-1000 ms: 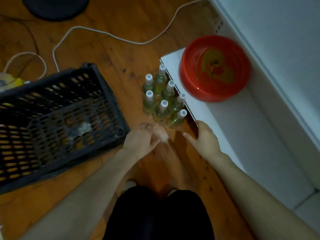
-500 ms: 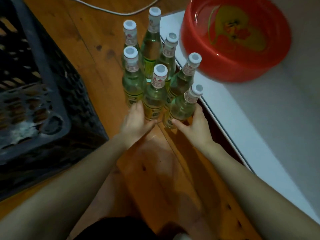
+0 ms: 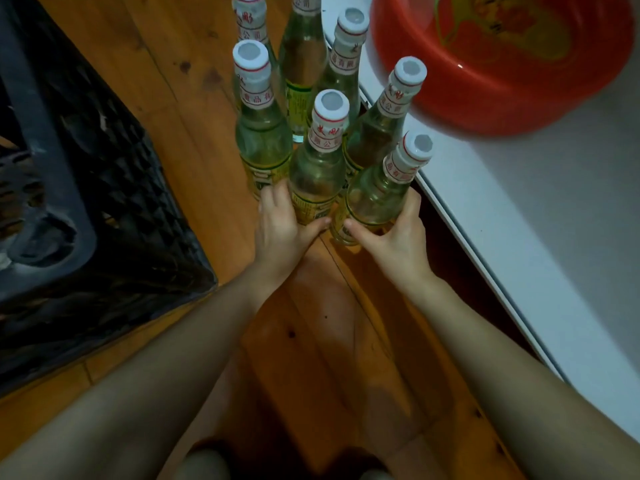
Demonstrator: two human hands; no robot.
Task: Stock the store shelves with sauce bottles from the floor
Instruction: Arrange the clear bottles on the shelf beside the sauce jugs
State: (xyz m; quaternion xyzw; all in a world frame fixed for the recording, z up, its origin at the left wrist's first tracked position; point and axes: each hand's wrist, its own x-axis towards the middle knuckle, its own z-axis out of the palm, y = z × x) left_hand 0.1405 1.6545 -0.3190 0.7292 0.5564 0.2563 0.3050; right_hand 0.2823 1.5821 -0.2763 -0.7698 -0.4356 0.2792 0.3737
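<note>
While left hand point(image 3: 282, 226) grips the middle bottle point(image 3: 317, 178) and right hand point(image 3: 398, 233) the end bottle point(image 3: 375, 195) beside it, five more bottles point(image 3: 263, 140) stand beyond, seemingly none shelved.

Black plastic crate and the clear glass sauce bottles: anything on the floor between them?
Nothing: only bare wooden floor separates the black plastic crate from the clear glass sauce bottles, seen in the head view.

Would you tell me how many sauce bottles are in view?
7 sauce bottles: one in the left hand, one in the right hand, five behind, beside the white shelf.
</note>
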